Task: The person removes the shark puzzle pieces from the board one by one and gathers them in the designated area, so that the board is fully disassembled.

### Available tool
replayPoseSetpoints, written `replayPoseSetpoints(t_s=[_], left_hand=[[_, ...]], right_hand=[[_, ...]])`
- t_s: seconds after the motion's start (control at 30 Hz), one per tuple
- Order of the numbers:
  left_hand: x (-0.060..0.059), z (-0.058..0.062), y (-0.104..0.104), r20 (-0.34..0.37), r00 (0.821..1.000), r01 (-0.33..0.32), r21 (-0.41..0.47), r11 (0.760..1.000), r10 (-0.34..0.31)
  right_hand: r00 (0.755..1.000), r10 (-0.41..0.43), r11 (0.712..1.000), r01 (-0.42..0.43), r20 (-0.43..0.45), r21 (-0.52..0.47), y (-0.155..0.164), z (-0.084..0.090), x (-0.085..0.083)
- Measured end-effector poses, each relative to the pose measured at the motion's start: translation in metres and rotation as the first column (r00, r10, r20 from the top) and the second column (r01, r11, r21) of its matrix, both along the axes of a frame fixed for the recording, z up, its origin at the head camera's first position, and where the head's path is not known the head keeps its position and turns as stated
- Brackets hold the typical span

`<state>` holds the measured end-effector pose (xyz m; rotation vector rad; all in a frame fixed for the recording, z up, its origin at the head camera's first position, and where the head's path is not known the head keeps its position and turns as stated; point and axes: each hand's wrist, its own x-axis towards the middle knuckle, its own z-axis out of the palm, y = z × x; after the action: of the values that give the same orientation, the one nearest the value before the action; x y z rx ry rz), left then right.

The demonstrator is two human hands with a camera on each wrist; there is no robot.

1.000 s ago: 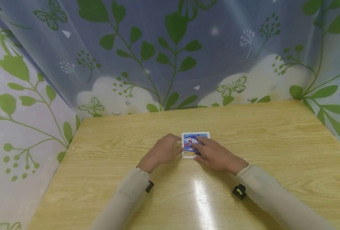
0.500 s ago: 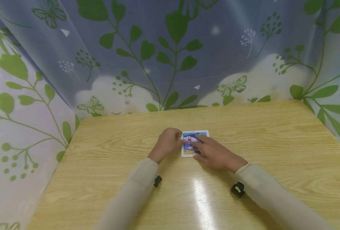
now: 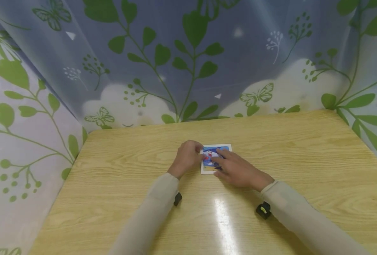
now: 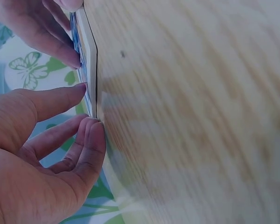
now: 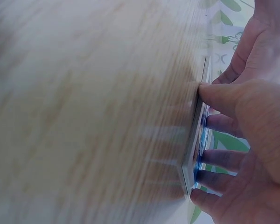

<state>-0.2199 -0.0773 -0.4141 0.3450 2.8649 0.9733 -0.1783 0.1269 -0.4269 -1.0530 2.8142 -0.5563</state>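
Observation:
A small square picture tile [image 3: 224, 148] with a white border and a blue image lies flat on the wooden table [image 3: 303, 148]. My left hand [image 3: 197, 154] is at the tile's left edge. In the left wrist view its thumb tip sits on the tile's face and its curled fingers press the edge [image 4: 89, 56], so the left hand [image 4: 86, 107] pinches that edge. My right hand [image 3: 220, 159] lies over the tile with its fingers spread on the picture. The right wrist view shows those right-hand fingers [image 5: 207, 154] pressing down on the tile [image 5: 196, 135], which hides most of the image.
A translucent curtain [image 3: 188, 63] printed with green leaves and butterflies closes off the table's back and both sides. Small black wrist cameras [image 3: 263, 210] sit under both sleeves. Bare wood surrounds the tile, with a bright glare streak [image 3: 223, 219] near the front.
My left hand has slid forward and right until its fingers meet the tile's left edge. The right hand and the tile have barely moved.

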Motion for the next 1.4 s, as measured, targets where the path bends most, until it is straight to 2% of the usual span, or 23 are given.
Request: replayPoseSetpoints(t_s=[0.2,0.5,0.67,0.93,1.4], left_hand=[[-0.002,-0.002,0.004,0.002,1.0,-0.03,-0.004,1.0,0.03],[-0.002,-0.004,0.009,-0.007,0.999,-0.041,-0.022,0.999,0.041],[-0.002,-0.004,0.01,0.009,0.998,-0.069,-0.008,0.998,0.069],[-0.003,-0.005,0.011,0.075,0.989,-0.129,0.036,0.991,0.126],[-0.007,-0.004,0.013,0.098,0.982,-0.17,0.068,0.983,0.163]], right_hand=[[1.0,-0.002,1.0,0.002,-0.003,0.014,0.0,0.0,0.0],[0.999,0.013,1.0,-0.013,-0.037,0.013,0.0,0.0,0.001],[0.999,0.015,1.0,-0.014,-0.035,0.022,-0.001,0.001,0.001],[0.999,0.026,0.999,-0.025,-0.04,0.023,-0.001,0.002,0.001],[0.999,0.015,0.999,-0.014,-0.031,0.03,-0.002,0.002,-0.001]])
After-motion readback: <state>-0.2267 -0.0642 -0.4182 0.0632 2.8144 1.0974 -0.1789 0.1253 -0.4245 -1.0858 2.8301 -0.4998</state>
